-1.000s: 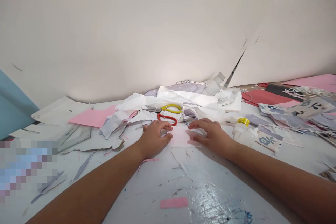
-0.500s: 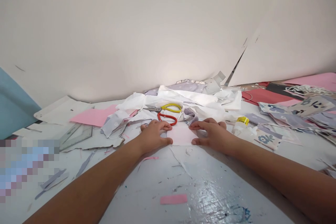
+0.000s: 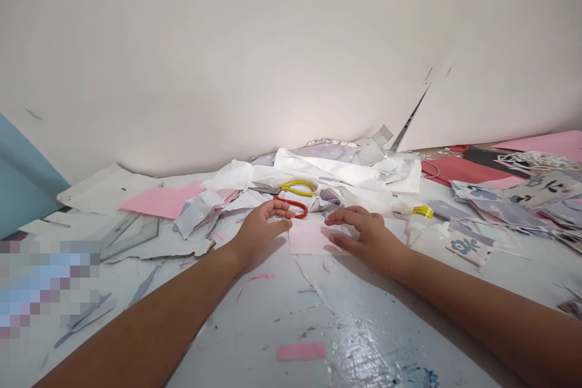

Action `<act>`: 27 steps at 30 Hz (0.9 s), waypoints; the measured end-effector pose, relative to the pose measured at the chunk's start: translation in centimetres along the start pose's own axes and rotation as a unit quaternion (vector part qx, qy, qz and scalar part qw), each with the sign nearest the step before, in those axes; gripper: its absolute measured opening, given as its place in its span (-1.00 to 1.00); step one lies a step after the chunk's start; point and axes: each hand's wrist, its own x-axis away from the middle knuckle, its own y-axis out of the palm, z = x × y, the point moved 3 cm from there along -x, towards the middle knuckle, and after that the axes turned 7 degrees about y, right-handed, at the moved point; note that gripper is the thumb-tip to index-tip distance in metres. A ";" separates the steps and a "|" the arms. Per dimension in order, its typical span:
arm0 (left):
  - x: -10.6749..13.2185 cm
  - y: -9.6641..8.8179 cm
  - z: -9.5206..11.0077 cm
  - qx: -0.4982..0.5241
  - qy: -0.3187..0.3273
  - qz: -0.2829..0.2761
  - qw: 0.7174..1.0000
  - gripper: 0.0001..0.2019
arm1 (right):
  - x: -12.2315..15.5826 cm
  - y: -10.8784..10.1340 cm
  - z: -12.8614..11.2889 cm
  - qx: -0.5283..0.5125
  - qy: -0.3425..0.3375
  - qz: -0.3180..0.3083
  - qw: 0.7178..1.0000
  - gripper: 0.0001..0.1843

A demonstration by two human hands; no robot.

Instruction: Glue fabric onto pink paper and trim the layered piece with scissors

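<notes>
A small pale pink sheet (image 3: 307, 237) lies flat on the white table between my hands. My left hand (image 3: 264, 227) hovers by the sheet's left edge, thumb and fingers apart, holding nothing. Over the sheet's right part is my right hand (image 3: 366, 231), its fingers also spread with nothing in them; whether a fingertip touches the sheet I cannot tell. Just beyond lie scissors (image 3: 291, 207) with one yellow and one red handle loop, blades pointing left. My left fingertips are close to the red loop.
Crumpled white scraps (image 3: 318, 167) heap up against a white board (image 3: 254, 60). At left are a pink sheet (image 3: 157, 199) and a clear set square (image 3: 130, 233). A yellow-labelled glue bottle (image 3: 421, 218) and patterned scraps (image 3: 541, 191) lie right; a pink strip (image 3: 301, 351) lies in front.
Both hands have lifted slightly off the pale pink sheet. My left hand has drawn back a little to the left, showing the sheet's left edge. The scissors have not moved.
</notes>
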 end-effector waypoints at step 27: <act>-0.4 0.2 0.5 -0.260 0.025 -0.105 0.959 -0.56 | -0.4 -0.2 1.5 0.022 0.088 -0.069 0.994 -0.58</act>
